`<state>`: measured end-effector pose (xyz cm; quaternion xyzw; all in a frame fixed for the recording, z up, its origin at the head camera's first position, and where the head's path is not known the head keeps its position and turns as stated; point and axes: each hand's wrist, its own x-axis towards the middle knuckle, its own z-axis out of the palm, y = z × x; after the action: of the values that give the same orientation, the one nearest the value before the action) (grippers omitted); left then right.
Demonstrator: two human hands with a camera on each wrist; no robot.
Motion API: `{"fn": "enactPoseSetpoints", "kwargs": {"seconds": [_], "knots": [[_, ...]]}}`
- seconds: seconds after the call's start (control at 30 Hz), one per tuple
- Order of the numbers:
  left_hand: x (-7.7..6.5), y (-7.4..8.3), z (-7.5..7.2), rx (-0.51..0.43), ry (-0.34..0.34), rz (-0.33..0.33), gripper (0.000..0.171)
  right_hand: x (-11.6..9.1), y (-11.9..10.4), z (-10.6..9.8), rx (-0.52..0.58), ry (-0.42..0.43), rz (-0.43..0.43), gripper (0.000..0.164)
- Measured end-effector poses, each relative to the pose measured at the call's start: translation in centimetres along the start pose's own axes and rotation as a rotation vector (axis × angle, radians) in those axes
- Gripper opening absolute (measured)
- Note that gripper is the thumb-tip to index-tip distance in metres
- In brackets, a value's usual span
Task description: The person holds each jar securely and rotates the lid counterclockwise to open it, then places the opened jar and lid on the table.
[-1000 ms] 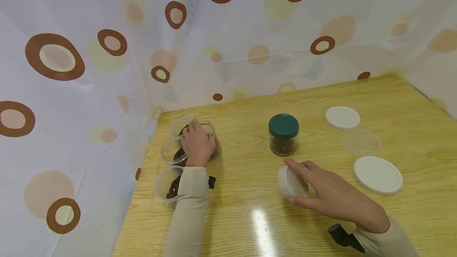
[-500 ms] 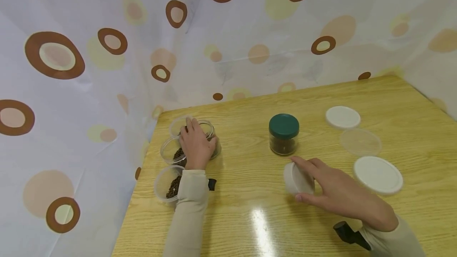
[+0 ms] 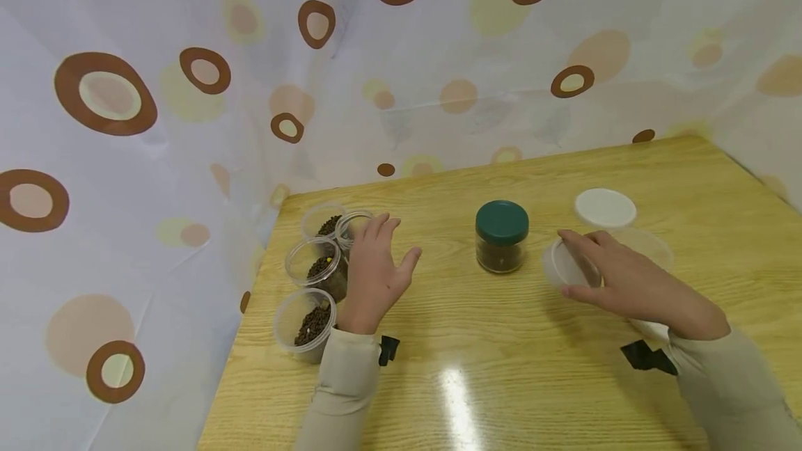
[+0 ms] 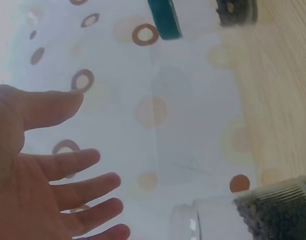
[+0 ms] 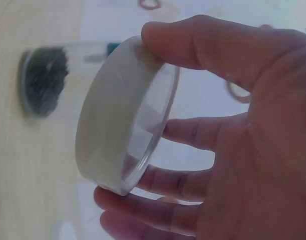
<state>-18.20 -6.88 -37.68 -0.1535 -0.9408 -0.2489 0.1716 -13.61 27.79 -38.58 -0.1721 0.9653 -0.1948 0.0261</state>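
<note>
My left hand (image 3: 376,277) is empty, its fingers spread and the thumb out, just right of a group of clear containers. In the left wrist view, one clear jar (image 4: 278,215) with dark pellets appears below the fingers. My right hand (image 3: 633,280) pinches a white, deep-rimmed round lid (image 5: 110,115) by its edge, between thumb and fingers. The lid (image 3: 557,266) is tipped on its side above the table. Left of it stands a jar with a green lid (image 3: 502,223), partly filled with dark pellets.
Several open clear tubs of dark pellets, such as the nearest tub (image 3: 307,326), stand along the table's left side. At the right lie a white lid (image 3: 605,207), a translucent disc (image 3: 648,246) and another white lid mostly hidden by my right arm. A patterned sheet (image 3: 438,54) hangs behind.
My left hand has pulled away from the containers towards the right, its fingers spreading. The right hand has carried the white lid to the right and farther from me.
</note>
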Motion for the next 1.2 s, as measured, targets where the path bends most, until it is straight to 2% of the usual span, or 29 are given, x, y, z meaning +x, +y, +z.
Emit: {"fn": "enactPoseSetpoints", "kwargs": {"seconds": [0.07,0.17,0.27,0.37,0.6,0.73,0.93,1.03,1.2], "knots": [[-0.6,0.4,-0.1,-0.006,-0.04,0.013,0.053,1.2,0.9,0.0,-0.031,-0.02,-0.001,0.085],[-1.2,0.7,-0.2,-0.034,-0.055,0.055,0.051,3.0,2.2,0.2,-0.1,-0.019,-0.005,0.081],[-1.5,0.7,-0.1,-0.073,-0.021,0.106,0.048,4.6,3.3,0.6,-0.185,-0.002,-0.01,0.077],[-1.9,0.6,0.0,-0.097,0.006,0.121,0.046,5.9,4.4,1.1,-0.229,-0.011,0.004,0.074],[-2.6,0.0,0.6,-0.167,0.025,0.102,0.043,6.9,6.5,2.5,-0.171,-0.075,0.097,0.076],[-2.7,-0.3,1.1,-0.171,0.032,0.109,0.041,7.0,7.1,3.1,-0.135,-0.081,0.113,0.074],[-3.0,-0.3,1.6,-0.166,-0.015,0.097,0.044,6.9,7.7,3.5,-0.121,-0.057,0.113,0.067],[-3.3,-0.3,1.7,-0.165,-0.066,0.08,0.047,6.9,7.9,3.7,-0.131,-0.058,0.117,0.063],[-3.6,-0.2,2.0,-0.171,-0.172,0.055,0.052,7.0,7.5,3.3,-0.126,-0.062,0.112,0.066]]}}
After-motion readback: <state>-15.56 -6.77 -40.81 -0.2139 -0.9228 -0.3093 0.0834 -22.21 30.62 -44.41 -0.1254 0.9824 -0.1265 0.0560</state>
